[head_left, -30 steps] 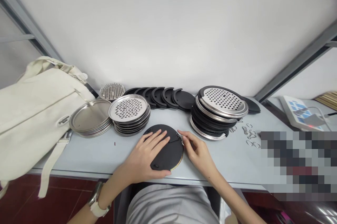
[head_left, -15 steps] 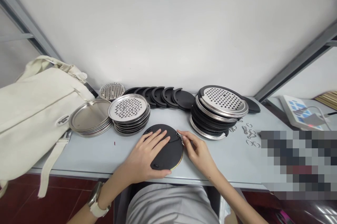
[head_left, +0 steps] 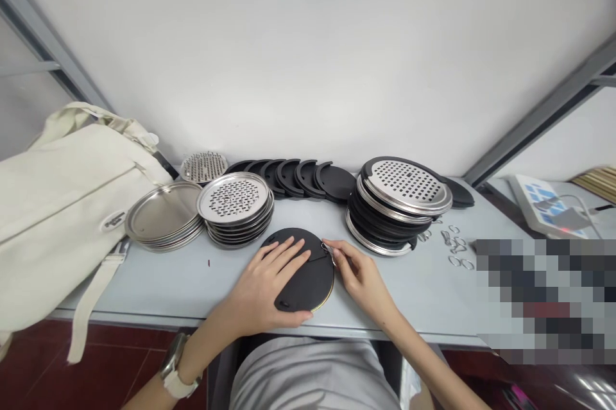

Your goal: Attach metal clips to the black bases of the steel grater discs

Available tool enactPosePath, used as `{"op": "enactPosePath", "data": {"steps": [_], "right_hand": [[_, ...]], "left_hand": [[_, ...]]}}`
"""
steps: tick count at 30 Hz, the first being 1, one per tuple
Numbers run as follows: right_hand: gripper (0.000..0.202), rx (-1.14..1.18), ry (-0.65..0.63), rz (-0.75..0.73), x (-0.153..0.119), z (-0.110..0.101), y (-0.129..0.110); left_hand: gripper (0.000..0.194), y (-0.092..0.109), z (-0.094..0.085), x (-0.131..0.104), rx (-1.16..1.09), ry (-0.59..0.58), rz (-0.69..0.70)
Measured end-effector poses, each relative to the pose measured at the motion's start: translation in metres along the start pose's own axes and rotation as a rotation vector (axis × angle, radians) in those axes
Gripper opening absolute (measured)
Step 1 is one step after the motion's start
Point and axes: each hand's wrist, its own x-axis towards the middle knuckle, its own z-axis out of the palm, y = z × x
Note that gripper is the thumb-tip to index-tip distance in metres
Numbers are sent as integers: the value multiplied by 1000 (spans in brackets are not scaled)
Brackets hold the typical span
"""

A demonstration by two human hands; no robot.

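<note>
A round black disc (head_left: 308, 285) with a thin gold-toned edge lies flat on the table in front of me. My left hand (head_left: 269, 278) rests on its left part, fingers spread over the top and thumb along the near rim. At the disc's right edge, my right hand (head_left: 353, 272) pinches a small metal ring (head_left: 333, 259) between thumb and fingers. The ring sits by a hole near the rim; whether it passes through, I cannot tell. Several loose metal rings (head_left: 461, 262) lie to the right.
Behind the disc stand a stack of perforated grater plates (head_left: 234, 200), plain metal discs (head_left: 163, 211), a row of black notched discs (head_left: 337, 183) and a tall stack of assembled pieces (head_left: 392, 224). A cream bag (head_left: 62, 205) lies on the left. A white box (head_left: 548, 205) is at far right.
The fingers of my right hand have shifted very slightly at the ring. My left hand and the disc stay in place.
</note>
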Motion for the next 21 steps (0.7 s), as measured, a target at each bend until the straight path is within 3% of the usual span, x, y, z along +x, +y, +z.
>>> {"op": "enactPosePath", "data": {"steps": [21], "right_hand": [[34, -12, 37, 18, -2, 0, -2]], "left_hand": [[88, -2, 2, -1, -9, 20, 11]]}}
